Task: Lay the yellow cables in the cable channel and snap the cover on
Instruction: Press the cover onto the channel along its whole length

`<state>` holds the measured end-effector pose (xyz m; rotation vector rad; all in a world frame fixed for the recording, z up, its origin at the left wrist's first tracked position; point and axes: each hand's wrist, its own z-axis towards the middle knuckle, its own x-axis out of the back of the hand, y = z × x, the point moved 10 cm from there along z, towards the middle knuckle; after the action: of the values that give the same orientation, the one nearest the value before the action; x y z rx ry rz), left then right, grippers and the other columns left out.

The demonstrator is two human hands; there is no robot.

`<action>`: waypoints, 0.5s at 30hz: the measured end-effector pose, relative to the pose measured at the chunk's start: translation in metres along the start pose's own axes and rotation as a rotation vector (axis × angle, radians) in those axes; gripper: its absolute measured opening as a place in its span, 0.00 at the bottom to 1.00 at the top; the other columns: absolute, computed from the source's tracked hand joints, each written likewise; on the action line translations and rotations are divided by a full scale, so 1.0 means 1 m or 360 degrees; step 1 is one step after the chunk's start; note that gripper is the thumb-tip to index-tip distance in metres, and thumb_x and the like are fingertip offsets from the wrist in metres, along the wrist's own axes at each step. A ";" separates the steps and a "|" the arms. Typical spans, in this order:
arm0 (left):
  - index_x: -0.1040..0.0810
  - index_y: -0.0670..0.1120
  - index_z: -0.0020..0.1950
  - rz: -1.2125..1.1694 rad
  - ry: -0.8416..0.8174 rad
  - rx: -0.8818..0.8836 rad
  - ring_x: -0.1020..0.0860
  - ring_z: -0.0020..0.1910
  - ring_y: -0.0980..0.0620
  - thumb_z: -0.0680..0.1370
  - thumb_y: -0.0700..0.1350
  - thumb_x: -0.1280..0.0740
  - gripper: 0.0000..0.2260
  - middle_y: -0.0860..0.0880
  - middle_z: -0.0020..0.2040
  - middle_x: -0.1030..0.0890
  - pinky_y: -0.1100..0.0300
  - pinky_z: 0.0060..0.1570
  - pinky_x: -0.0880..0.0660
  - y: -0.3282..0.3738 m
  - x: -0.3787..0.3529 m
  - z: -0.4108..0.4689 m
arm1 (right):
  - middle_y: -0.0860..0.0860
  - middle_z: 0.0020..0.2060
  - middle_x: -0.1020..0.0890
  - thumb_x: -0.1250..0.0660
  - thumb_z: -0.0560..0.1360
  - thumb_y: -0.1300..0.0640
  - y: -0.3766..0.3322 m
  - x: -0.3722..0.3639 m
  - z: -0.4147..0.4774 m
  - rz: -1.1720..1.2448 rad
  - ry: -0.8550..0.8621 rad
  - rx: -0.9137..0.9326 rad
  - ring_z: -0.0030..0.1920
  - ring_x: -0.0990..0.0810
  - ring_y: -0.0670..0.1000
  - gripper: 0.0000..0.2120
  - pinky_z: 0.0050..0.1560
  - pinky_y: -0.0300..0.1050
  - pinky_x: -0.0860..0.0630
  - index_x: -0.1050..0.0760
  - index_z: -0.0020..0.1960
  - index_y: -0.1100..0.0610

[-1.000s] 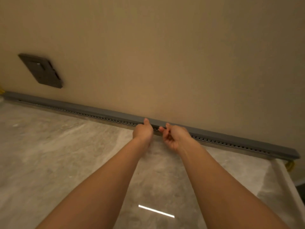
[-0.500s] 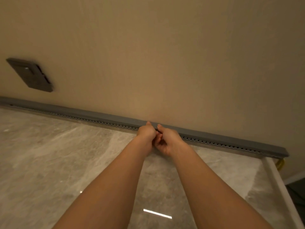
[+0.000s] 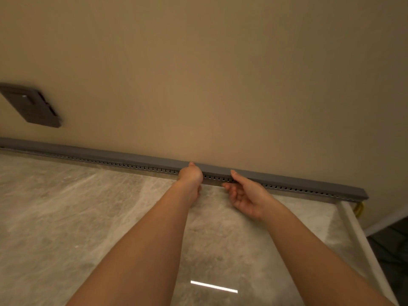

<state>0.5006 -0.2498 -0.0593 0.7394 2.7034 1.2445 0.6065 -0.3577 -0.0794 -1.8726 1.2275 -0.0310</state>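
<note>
1. Done so far: the grey cover [image 3: 110, 153] sits on top of the cable channel [image 3: 136, 166] all along the back of the counter [image 3: 88, 217], right by the wall. No gap shows from here, so it looks on.
2. The yellow cables [image 3: 359, 209] only peek out at the far right end of the channel & hang down past the counter edge. The rest is prob. inside, but I can't see in.
3. Left grip [image 3: 190, 176]: curled up, thumb over the top of the cover, near the middle. Its other fingers are hidden behind the hand.
4. Right grip [image 3: 245, 193]: loose & spread, palm up, holds nothing. One fingertip [image 3: 233, 172] touches the cover top, a bit to the right of the left grip.
5. Left to do, prob.: press along the cover toward the right end to make sure it clicked. Can't tell if every bit is snapped.
6. Vs. half a sec ago: the two grips were bunched up & touching. Now the right one has slid off to the right & opened up. The left one has stayed put.
</note>
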 end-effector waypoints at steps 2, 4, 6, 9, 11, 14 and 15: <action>0.36 0.42 0.71 -0.0017 -0.0003 -0.0015 0.35 0.28 0.49 0.83 0.52 0.51 0.21 0.45 0.34 0.32 0.62 0.27 0.39 0.002 0.000 -0.001 | 0.58 0.30 0.20 0.34 0.76 0.54 -0.009 0.017 -0.003 -0.0018 0.0061 0.0024 0.19 0.25 0.45 0.12 0.19 0.32 0.29 0.27 0.46 0.64; 0.40 0.45 0.74 0.0023 -0.0021 -0.0027 0.24 0.39 0.44 0.84 0.49 0.53 0.20 0.44 0.45 0.23 0.59 0.39 0.27 0.004 -0.003 -0.002 | 0.59 0.34 0.22 0.36 0.77 0.53 -0.016 0.030 -0.005 -0.0009 0.0118 0.0018 0.19 0.24 0.46 0.13 0.19 0.32 0.29 0.28 0.46 0.65; 0.40 0.45 0.74 0.0066 0.0014 -0.0044 0.24 0.39 0.44 0.84 0.49 0.53 0.20 0.43 0.45 0.23 0.57 0.38 0.26 0.004 -0.002 0.001 | 0.59 0.35 0.23 0.38 0.78 0.54 -0.019 0.036 -0.005 0.0046 0.0169 -0.0028 0.17 0.25 0.47 0.13 0.18 0.33 0.29 0.29 0.44 0.66; 0.36 0.44 0.73 0.0022 0.0062 -0.0032 0.37 0.27 0.50 0.83 0.52 0.51 0.21 0.48 0.42 0.26 0.62 0.24 0.42 -0.001 0.003 0.011 | 0.58 0.34 0.26 0.41 0.80 0.58 -0.018 0.033 -0.004 0.0227 0.0198 -0.0096 0.21 0.27 0.46 0.11 0.16 0.31 0.31 0.31 0.43 0.65; 0.36 0.44 0.72 0.0036 0.0062 -0.0044 0.40 0.26 0.51 0.83 0.54 0.52 0.22 0.48 0.37 0.28 0.62 0.24 0.44 -0.003 0.003 0.014 | 0.56 0.34 0.30 0.44 0.81 0.59 -0.018 0.030 -0.003 0.0264 0.0215 -0.0097 0.27 0.33 0.45 0.11 0.15 0.29 0.36 0.33 0.42 0.63; 0.34 0.43 0.71 0.0012 0.0059 -0.0085 0.40 0.26 0.51 0.82 0.55 0.51 0.23 0.47 0.30 0.37 0.62 0.24 0.45 -0.003 0.002 0.013 | 0.56 0.36 0.32 0.48 0.82 0.61 -0.020 0.026 -0.003 0.0262 0.0208 -0.0071 0.29 0.38 0.43 0.11 0.14 0.29 0.41 0.34 0.42 0.60; 0.34 0.41 0.70 -0.0007 0.0080 -0.0093 0.40 0.25 0.51 0.82 0.55 0.51 0.23 0.47 0.30 0.37 0.62 0.24 0.45 -0.003 0.002 0.013 | 0.55 0.36 0.32 0.49 0.82 0.62 -0.020 0.026 -0.003 0.0263 0.0201 -0.0077 0.29 0.39 0.43 0.11 0.14 0.29 0.41 0.34 0.42 0.59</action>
<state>0.5006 -0.2413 -0.0704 0.7048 2.6931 1.3525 0.6328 -0.3761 -0.0752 -1.8272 1.4785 -0.0305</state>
